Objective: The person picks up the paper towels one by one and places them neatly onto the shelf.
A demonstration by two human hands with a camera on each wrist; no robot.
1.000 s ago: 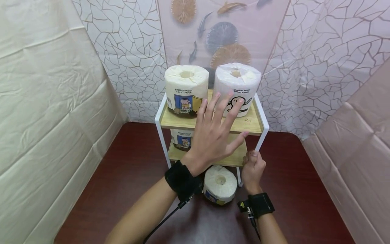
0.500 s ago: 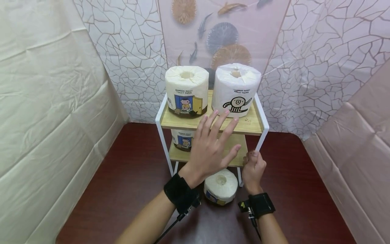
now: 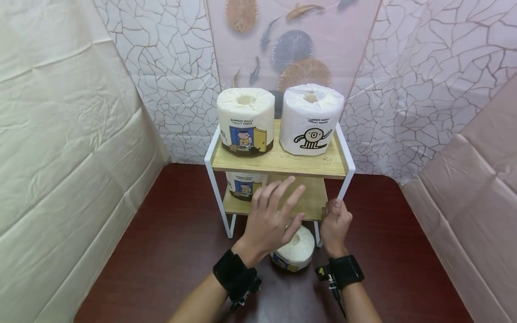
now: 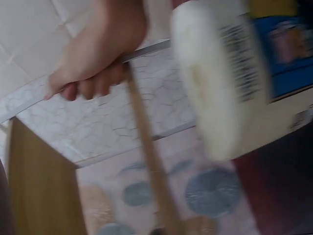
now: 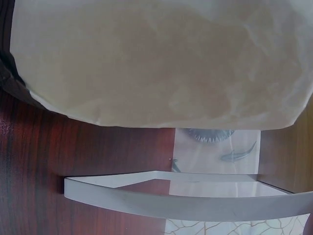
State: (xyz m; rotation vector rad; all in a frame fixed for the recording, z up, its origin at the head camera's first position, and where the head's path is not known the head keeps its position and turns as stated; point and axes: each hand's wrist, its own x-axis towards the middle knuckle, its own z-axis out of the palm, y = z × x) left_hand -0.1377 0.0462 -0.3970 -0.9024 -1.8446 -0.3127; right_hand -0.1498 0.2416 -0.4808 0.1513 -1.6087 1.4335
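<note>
My right hand (image 3: 336,226) grips the front right white leg of a small two-tier shelf rack (image 3: 282,166); the left wrist view also shows its fingers curled round the white bar. My left hand (image 3: 266,220), fingers spread and holding nothing, hovers before the lower shelf. Below it, a wrapped toilet paper roll (image 3: 299,251) stands on the table, partly hidden by this hand; it looms large in the right wrist view. Two toilet paper rolls, one cream (image 3: 245,121) and one white (image 3: 311,121), stand side by side on the upper shelf.
Another toilet paper roll (image 3: 244,185) stands at the left of the lower shelf, partly covered by my left hand. The rack stands on a dark red table (image 3: 169,251). Fabric panels (image 3: 101,134) rise at both sides, with a patterned backdrop (image 3: 181,89) behind.
My left hand has drawn down and back from in front of the upper rolls to the lower shelf's height. My right hand keeps its grip on the rack leg.
</note>
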